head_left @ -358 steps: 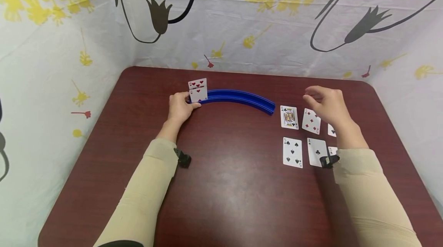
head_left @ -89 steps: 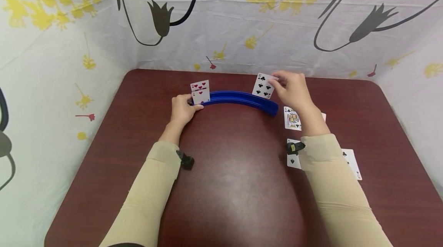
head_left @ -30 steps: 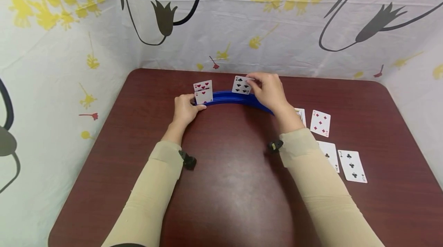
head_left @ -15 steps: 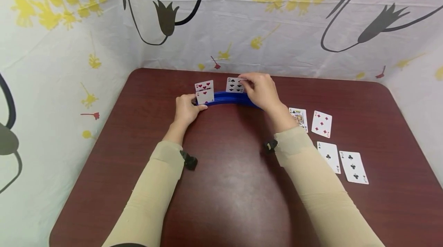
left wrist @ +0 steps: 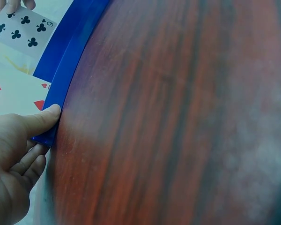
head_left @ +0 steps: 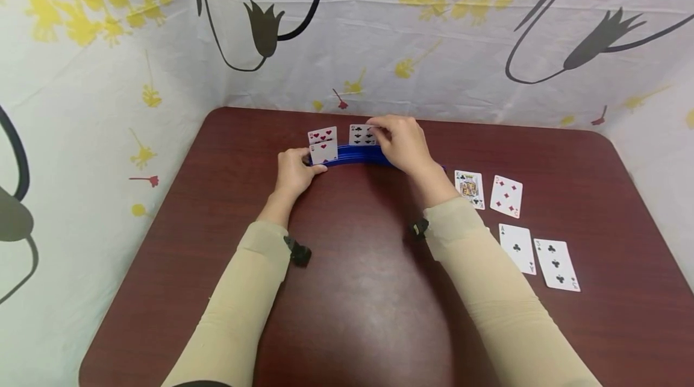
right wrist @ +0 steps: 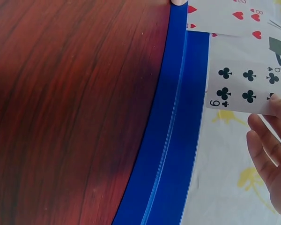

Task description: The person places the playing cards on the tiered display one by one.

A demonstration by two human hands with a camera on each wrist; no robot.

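My left hand point(head_left: 293, 173) grips the left end of a curved blue card holder point(head_left: 347, 155), thumb on its front edge in the left wrist view. At that end the two of hearts point(head_left: 323, 151) stands in front of the eight of hearts point(head_left: 323, 132). My right hand point(head_left: 403, 144) pinches the six of clubs point(head_left: 359, 134) by its upper right corner. That card is upright at the holder's back groove, a short gap right of the hearts; the right wrist view has its lower edge point(right wrist: 207, 89) right at the blue rail. The right hand covers much of the holder's right part.
Face up on the table point(head_left: 358, 290) at the right lie the king of clubs point(head_left: 469, 188), five of diamonds point(head_left: 506, 196), ace of clubs point(head_left: 517, 248) and three of clubs point(head_left: 556, 264). The right forearm hides most of another card. A patterned cloth point(head_left: 434, 73) hangs behind the table.
The right hand went from above the loose cards to the holder with the six of clubs, then slid it left along the holder and lower. The left hand stays on the holder's end.
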